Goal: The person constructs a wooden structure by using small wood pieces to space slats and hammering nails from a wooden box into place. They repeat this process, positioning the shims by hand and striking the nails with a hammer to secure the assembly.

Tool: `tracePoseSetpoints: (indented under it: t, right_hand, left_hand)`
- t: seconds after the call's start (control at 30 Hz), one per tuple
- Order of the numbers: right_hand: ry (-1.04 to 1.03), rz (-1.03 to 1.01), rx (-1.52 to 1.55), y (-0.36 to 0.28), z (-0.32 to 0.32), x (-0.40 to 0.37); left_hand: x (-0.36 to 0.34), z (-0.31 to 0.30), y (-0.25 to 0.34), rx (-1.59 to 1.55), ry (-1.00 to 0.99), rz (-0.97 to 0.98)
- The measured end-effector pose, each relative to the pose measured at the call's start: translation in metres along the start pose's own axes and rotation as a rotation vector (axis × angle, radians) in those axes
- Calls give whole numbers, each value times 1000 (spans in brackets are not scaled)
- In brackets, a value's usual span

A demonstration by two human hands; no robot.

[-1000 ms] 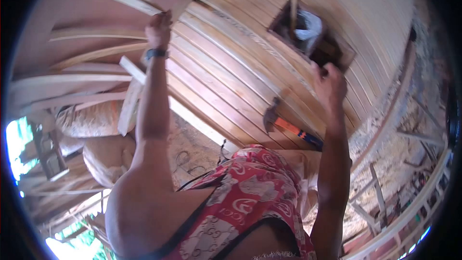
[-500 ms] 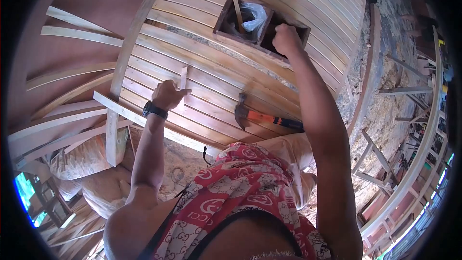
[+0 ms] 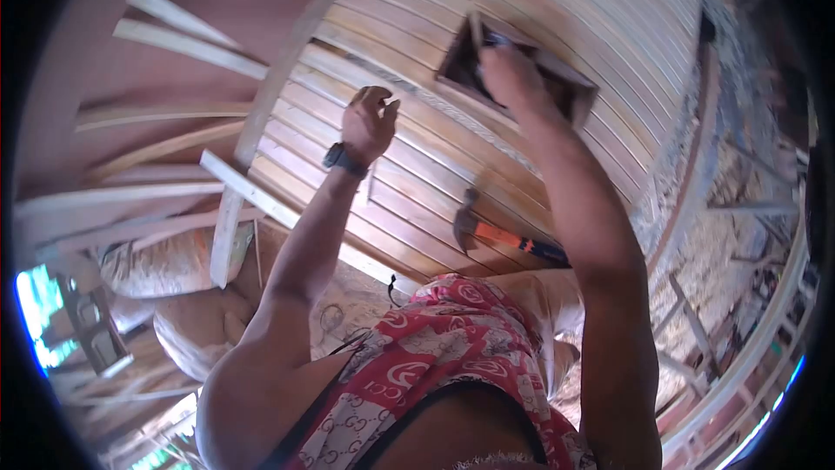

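My left hand (image 3: 370, 125), with a dark watch (image 3: 344, 160) at the wrist, is raised over the slatted wooden surface (image 3: 409, 170). Its fingers are bent but apart, and nothing shows between them. Partly behind that wrist lies a short pale wood strip (image 3: 371, 185). My right hand (image 3: 513, 77) reaches into the left compartment of a dark wooden box (image 3: 487, 102). Its fingers look closed, though blur and the box hide what they may hold. A wood stick (image 3: 476, 31) leans up from that compartment. Nearer my body rests a claw hammer (image 3: 500, 233) with an orange and dark handle.
Loose wooden strips (image 3: 187, 42) jut out on the left, beyond the edge beam (image 3: 287, 57). Filled sacks (image 3: 178, 257) sit below them. At the right, wooden framing (image 3: 752, 207) stands over rough, littered ground.
My right hand has moved left from the box's right compartment to its left one. My left hand has lifted away from the pale strip, up and to the right. The view has shifted.
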State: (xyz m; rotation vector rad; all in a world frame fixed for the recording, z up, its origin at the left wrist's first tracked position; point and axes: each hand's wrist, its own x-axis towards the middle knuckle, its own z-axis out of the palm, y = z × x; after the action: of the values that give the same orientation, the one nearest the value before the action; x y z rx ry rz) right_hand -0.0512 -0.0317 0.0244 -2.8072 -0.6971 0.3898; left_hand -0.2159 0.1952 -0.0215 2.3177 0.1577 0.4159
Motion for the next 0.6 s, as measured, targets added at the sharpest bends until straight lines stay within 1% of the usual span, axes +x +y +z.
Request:
tracePoseSetpoints:
  t: [0.03,0.1,0.13,0.17,0.2,0.23,0.3,0.33,0.37,0.47,0.5,0.6]
  right_hand:
    - [-68,-29,-58,-5,-16,1]
    - [-48,61,-90,-11,-15,13]
    - [-31,115,-124,-14,-12,16]
    - [-38,84,-123,-16,-8,20]
    - [-88,120,-209,-19,-6,21]
    - [-139,161,-299,-23,-5,21]
    - [-168,143,-346,-26,-2,19]
    - [-187,138,-393,-27,-3,19]
    - [-193,121,-407,-27,-4,21]
    - [-189,78,-445,-25,-4,21]
    - [-181,73,-453,-25,-3,22]
    - [-169,35,-469,-25,-2,21]
  left_hand:
    - [-1,-1,-10,52,-3,-62]
    - [-5,-3,-39,170,-68,-138]
    - [-4,-10,-44,187,-42,-164]
    - [-3,-15,-50,329,37,-118]
    - [0,-21,-57,469,110,-66]
    - [1,-25,-66,478,117,-83]
    - [-1,-25,-83,526,49,-117]
    - [-4,-23,-92,491,85,-68]
    - [-6,-19,-99,487,95,-89]
    - [-6,-21,-91,550,15,-191]
    - [-6,-23,-91,548,24,-208]
    - [-5,-25,-88,591,-45,-222]
